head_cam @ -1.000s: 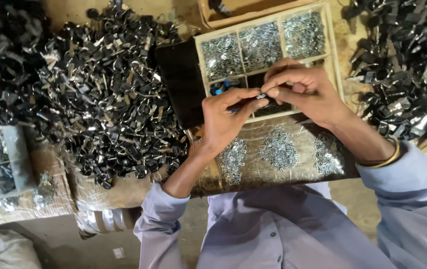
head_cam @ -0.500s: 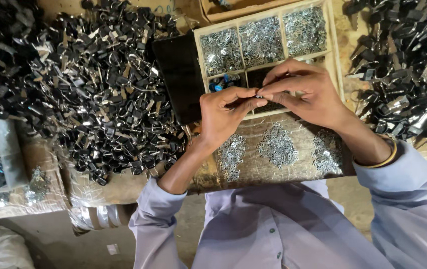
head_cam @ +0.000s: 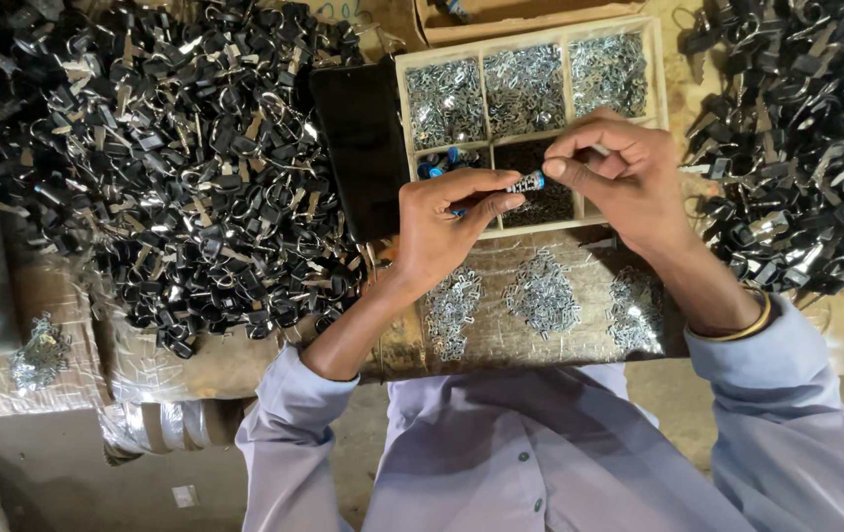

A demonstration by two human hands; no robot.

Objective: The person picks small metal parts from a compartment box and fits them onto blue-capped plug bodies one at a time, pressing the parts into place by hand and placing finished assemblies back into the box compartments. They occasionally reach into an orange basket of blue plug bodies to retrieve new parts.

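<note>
I am pinching a small silver metal piece (head_cam: pixel 526 183) between both hands: my left hand (head_cam: pixel 446 227) is closing thumb and forefinger on its near end, where something blue is showing, and my right hand (head_cam: pixel 629 177) is gripping its far end with fingertips curled tight. Both are hovering just over the wooden compartment tray (head_cam: pixel 653 69), above its front row, where one cell is holding blue-tipped parts (head_cam: pixel 438 164) and the next a dark heap of tiny bits (head_cam: pixel 540 197); the back row is carrying three cells of bright silver fittings (head_cam: pixel 523 87). I am judging that the piece is slim and could slip from so fine a grip, dropping into the wrong cell or among the heaps, where it would be hard to find. My wrists are crossing the front edge of the tray over a shiny board (head_cam: pixel 501 340) with three small piles of silver clips (head_cam: pixel 541 296) on it, so a dragged sleeve could scatter them. Room is tight: a black slab (head_cam: pixel 363 148) is lying against the tray's left side, a great pile of black-and-silver key parts (head_cam: pixel 166 177) is crowding the left, and another pile (head_cam: pixel 796 148) is pressing in at the right.
</note>
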